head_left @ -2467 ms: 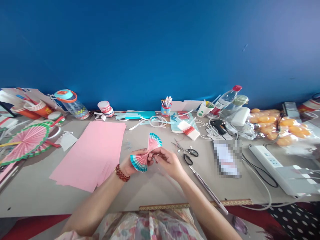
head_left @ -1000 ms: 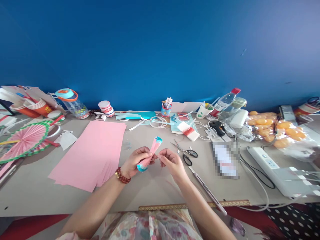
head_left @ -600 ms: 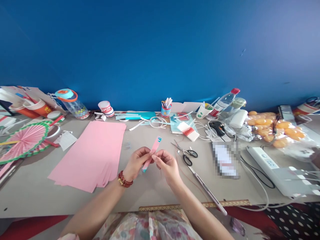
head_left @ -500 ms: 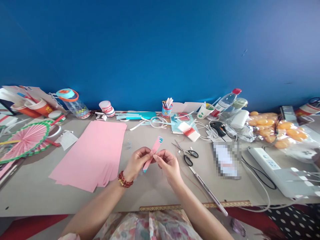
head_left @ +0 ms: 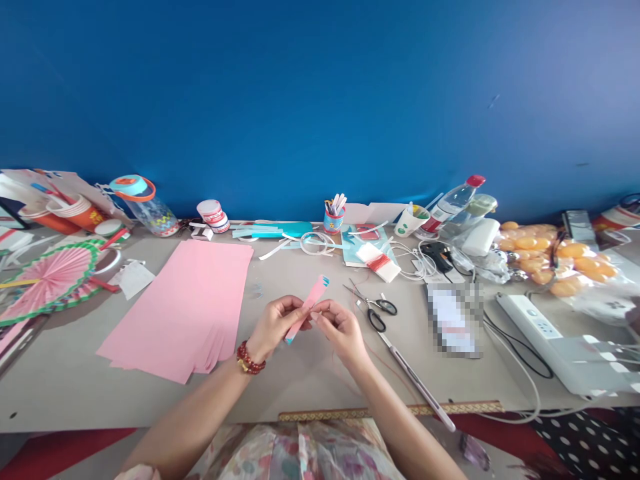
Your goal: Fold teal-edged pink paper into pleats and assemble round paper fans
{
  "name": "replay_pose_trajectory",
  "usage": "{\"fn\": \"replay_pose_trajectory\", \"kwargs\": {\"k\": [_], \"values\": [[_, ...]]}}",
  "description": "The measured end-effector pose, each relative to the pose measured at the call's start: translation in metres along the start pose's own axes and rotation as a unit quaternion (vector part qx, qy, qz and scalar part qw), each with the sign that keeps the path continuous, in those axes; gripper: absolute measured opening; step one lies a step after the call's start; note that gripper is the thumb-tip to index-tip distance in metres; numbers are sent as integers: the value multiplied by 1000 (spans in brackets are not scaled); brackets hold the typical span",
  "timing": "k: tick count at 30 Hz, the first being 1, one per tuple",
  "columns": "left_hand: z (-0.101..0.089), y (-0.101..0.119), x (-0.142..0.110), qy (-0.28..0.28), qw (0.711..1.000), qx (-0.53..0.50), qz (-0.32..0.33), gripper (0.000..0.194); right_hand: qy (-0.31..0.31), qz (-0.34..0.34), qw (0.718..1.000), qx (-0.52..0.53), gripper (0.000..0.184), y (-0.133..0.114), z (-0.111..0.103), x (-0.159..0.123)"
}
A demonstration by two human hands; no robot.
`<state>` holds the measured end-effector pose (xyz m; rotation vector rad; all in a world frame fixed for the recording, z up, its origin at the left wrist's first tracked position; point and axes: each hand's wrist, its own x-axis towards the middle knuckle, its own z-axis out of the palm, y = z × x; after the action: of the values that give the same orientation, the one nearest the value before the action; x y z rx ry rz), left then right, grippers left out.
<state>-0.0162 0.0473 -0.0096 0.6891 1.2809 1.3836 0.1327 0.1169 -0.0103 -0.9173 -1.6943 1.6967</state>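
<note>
A narrow pink folded paper strip [head_left: 316, 291] with blue-green patterned ends stands slantwise between my hands, above the table. My left hand [head_left: 274, 325] pinches its lower half between thumb and fingers. Beside the strip's middle, my right hand [head_left: 343, 333] is closed in a pinch, its fingertips at the strip's right edge. A thin red thread [head_left: 380, 361] runs along the table and a faint length of it shows below my right hand. What lies between those fingertips is too small to see clearly. Black-handled scissors [head_left: 376, 313] lie open to the right.
Pink paper sheets [head_left: 185, 300] lie at left, near a pink-and-green paper fan [head_left: 55, 277]. A cutter-like tool [head_left: 417, 383] points toward the table's front edge. Thread-wound white card [head_left: 379, 263], a stick-filled cup [head_left: 334, 220], a bottle [head_left: 450, 203] and a power strip [head_left: 530, 317] stand around.
My right fingertips have shifted slightly right and down from the strip's middle. The strip's upper end has tipped a little to the right. My left hand keeps its hold.
</note>
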Motion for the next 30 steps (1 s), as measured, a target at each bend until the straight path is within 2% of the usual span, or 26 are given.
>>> {"fn": "replay_pose_trajectory", "kwargs": {"k": [6, 12, 17, 23, 30], "values": [[0, -4, 1, 4, 1000, 4, -4, 38, 29, -46, 998, -44, 23, 1, 1, 1], [-1, -6, 2, 2, 1000, 5, 3, 36, 17, -21, 1000, 9, 27, 2, 4, 3], [-2, -4, 2, -13, 1000, -5, -13, 36, 33, -69, 994, -81, 21, 4, 0, 0], [-3, -6, 4, -20, 998, -42, -39, 36, 87, -189, 943, -259, 17, 10, 1, -7], [-3, -1, 3, -38, 998, -34, -41, 35, 55, -289, 879, -376, 22, 12, -6, -4]]}}
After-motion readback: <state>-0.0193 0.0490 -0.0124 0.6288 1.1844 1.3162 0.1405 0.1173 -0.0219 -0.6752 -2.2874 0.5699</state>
